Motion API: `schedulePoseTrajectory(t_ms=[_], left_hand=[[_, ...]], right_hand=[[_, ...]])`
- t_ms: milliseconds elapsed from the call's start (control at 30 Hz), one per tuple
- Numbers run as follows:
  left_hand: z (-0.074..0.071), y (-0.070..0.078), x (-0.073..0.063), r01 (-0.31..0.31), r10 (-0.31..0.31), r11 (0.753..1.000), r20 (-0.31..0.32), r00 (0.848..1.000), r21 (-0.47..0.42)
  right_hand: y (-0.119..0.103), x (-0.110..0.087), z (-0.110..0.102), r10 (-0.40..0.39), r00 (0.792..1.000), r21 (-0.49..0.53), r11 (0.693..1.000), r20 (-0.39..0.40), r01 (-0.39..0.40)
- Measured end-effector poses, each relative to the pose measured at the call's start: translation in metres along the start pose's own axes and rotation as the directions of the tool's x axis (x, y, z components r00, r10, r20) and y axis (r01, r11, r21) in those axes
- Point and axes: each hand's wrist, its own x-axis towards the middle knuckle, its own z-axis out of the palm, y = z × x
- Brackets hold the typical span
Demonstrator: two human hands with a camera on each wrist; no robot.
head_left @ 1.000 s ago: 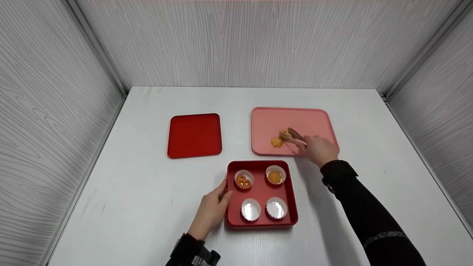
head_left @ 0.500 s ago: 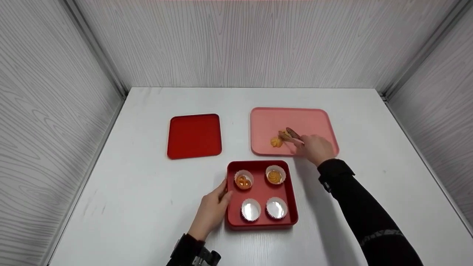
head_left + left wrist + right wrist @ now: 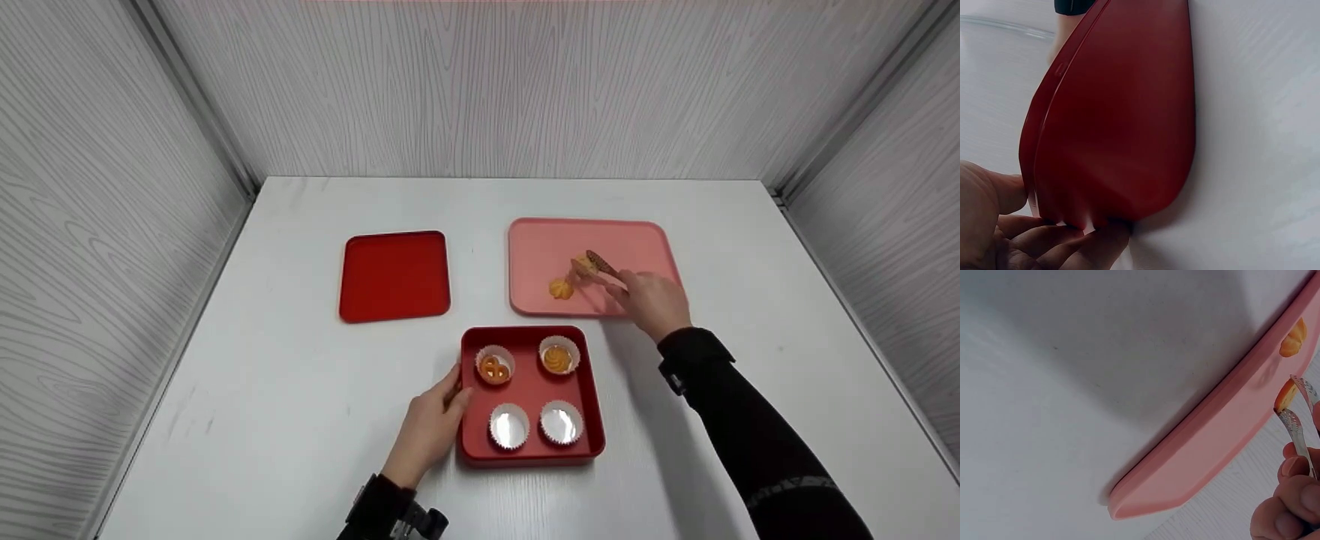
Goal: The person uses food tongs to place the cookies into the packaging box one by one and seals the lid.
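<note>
My right hand (image 3: 654,304) grips small metal tongs (image 3: 602,264) over the pink tray (image 3: 536,240). Between the tong tips is a yellow-orange cookie (image 3: 1285,395), seen in the right wrist view. Another ridged cookie (image 3: 561,289) lies on the tray just left of it. My left hand (image 3: 429,427) holds the left wall of a square red box (image 3: 531,391), thumb at the rim and fingers along the outside. Inside the box, one paper cup holds a pretzel-shaped cookie (image 3: 493,369) and one a swirled cookie (image 3: 557,359). Two front cups (image 3: 509,427) show bare silvery bottoms.
A flat red tray or lid (image 3: 394,276) lies back left, beside the pink tray. The white table (image 3: 262,420) is bounded by grey wood-grain panels (image 3: 480,90) at the back and both sides.
The tongs and the cookie in them have risen slightly and shifted away from the cookie on the tray. My right forearm has moved a little right. The left hand and box stay still.
</note>
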Motion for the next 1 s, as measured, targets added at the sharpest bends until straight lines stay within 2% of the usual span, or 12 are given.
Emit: schedulePoseTrajectory(t_ms=[233, 600, 733, 867, 1000], left_hand=[[0.000, 0.000, 0.000, 0.009, -0.009, 1.000, -0.001, 1.000, -0.005], [0.000, 0.001, 0.000, 0.005, -0.005, 1.000, -0.008, 1.000, 0.006], [0.001, 0.002, 0.000, 0.009, -0.009, 1.000, -0.012, 1.000, 0.007], [0.002, 0.001, 0.000, 0.019, -0.019, 1.000, -0.006, 1.000, -0.002], [0.002, 0.001, 0.001, 0.031, -0.031, 0.999, 0.002, 1.000, -0.010]], right_hand=[[0.003, -0.004, -0.005, -0.010, 0.999, 0.017, 1.000, -0.045, 0.010], [0.000, -0.019, -0.016, -0.105, 0.986, 0.002, 0.994, -0.127, 0.106], [-0.002, -0.024, -0.020, -0.150, 0.974, -0.016, 0.989, -0.168, 0.150], [-0.003, -0.028, -0.022, -0.207, 0.953, -0.044, 0.978, -0.222, 0.202], [-0.004, -0.032, -0.024, -0.232, 0.939, -0.044, 0.973, -0.254, 0.228]])
